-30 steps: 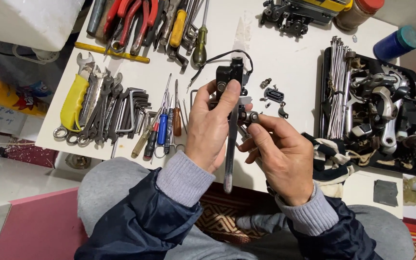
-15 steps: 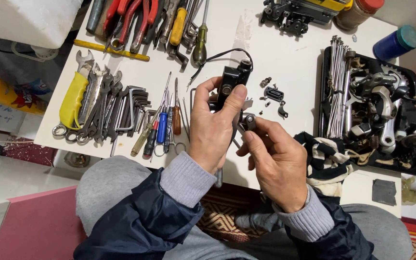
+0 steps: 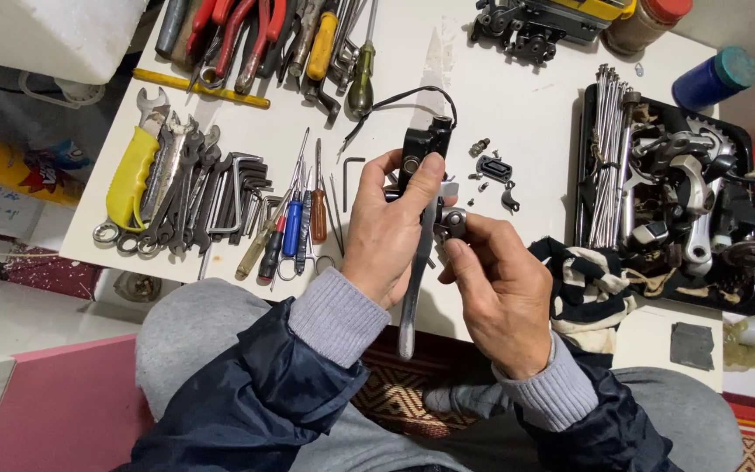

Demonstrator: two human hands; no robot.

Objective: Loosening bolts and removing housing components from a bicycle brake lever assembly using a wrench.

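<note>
Over the white table [image 3: 526, 114] crowded with wrenches [image 3: 176, 183], our left hand [image 3: 386, 232] clamps the brake lever [image 3: 417, 218]; our right hand [image 3: 500, 293] pinches its clamp. Since earlier, the lever has swung lower.

The hands [image 3: 447, 262] are at the near middle of the table [image 3: 526, 114], closed around a black lever [image 3: 417, 227]. To their left, close by, lies a row of screwdrivers [image 3: 294, 223], then hex keys [image 3: 242, 188] and wrenches [image 3: 168, 179], leaving no bare strip on that side. Just beyond the hands, small loose parts [image 3: 493, 170] and a black cable [image 3: 404, 96] block the way forward. To the right, a rag [image 3: 587, 288] lies just beside the right hand, with a full parts tray [image 3: 666, 192] behind it. Bare table shows in the middle, between the small parts and the far tools: pliers [image 3: 246, 35] and a dark assembly [image 3: 526, 31].
</note>
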